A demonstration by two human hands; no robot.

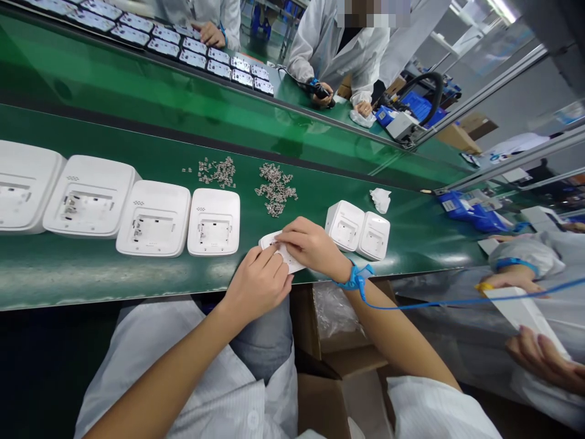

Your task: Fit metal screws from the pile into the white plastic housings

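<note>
Both my hands are on one white plastic housing (292, 262) at the front edge of the green bench. My left hand (260, 280) has its fingers bent together over the housing's near left side. From the right, my right hand (311, 244), with a blue wrist strap, reaches over its top, fingertips pressed close to the left hand's. Whether a small part is between the fingertips is hidden. Beyond the hands lie two piles of small metal pieces, one (276, 189) nearer and one (218, 172) to the left.
Several white housings (213, 221) stand in a row at left, two smaller ones (346, 225) at right by crumpled white material (380, 200). Circuit boards (164, 47) line the far side. People work opposite and at right. A blue cord (434, 304) runs right; open cartons (320, 396) sit below.
</note>
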